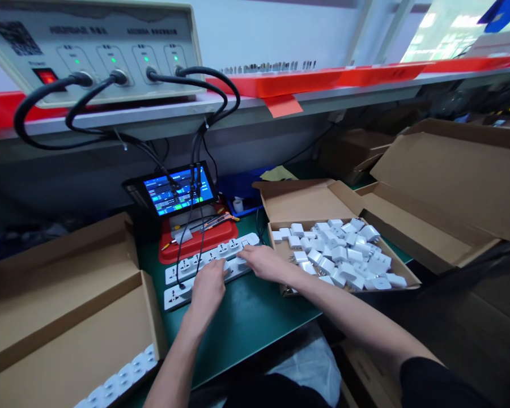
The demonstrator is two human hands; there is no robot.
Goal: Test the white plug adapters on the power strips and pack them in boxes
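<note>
Chargers [340,255] heaped in box [306,203], right | left hand [209,282] curled over near strip [173,298], hold hidden, cannot tell | right hand [261,261] toward right end, hold likewise unclear | probably best: press straight down, no rocking, strip braced against sliding

Your white chargers [355,256] lie jumbled at all angles in one open carton [306,199]; left of that carton, your two white power strips [212,255] lie parallel, slanted, sockets [185,264] upward.

The adapters [355,256] and power strips [212,256] are white, the tabletop [255,311] green
</note>
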